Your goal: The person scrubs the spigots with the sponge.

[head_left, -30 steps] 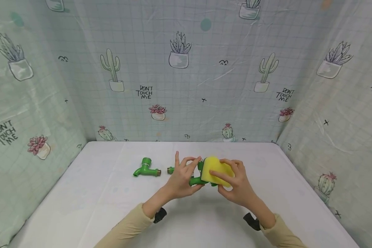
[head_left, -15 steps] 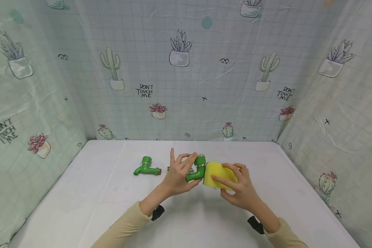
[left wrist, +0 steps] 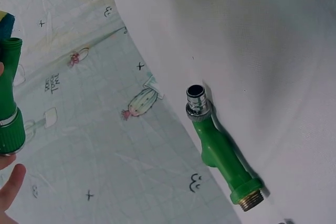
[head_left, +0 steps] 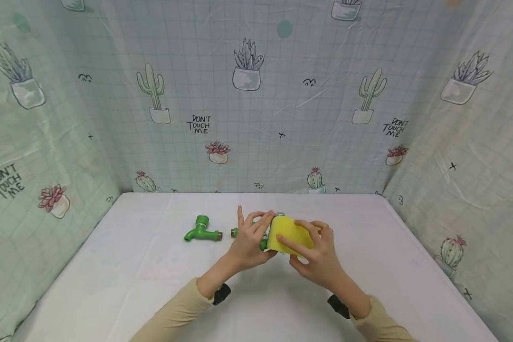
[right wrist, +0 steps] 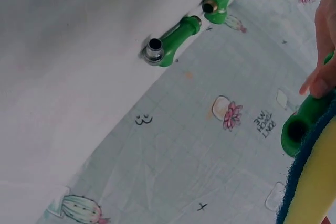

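My left hand (head_left: 249,243) holds a green plastic tap (left wrist: 7,90) above the table, its ribbed knob in the left wrist view pointing down. My right hand (head_left: 320,259) grips a yellow sponge (head_left: 289,233) with a dark blue scouring side (right wrist: 294,187). In the head view the sponge covers most of the held tap. Seen from the right wrist, the blue side lies against the tap, close to its round open spout. Left fingers show at the tap's knob and body.
A second green tap (left wrist: 223,156) with a chrome nozzle and brass thread lies on the white table (head_left: 154,285), partly behind my left hand in the head view. Another green tap (head_left: 202,230) lies to its left. Patterned cloth walls (head_left: 248,118) rise behind and at the sides.
The sponge drew back to the right and down, baring the held tap half a second ago. It has since moved left and up, over the tap again. The left hand shifted only slightly.
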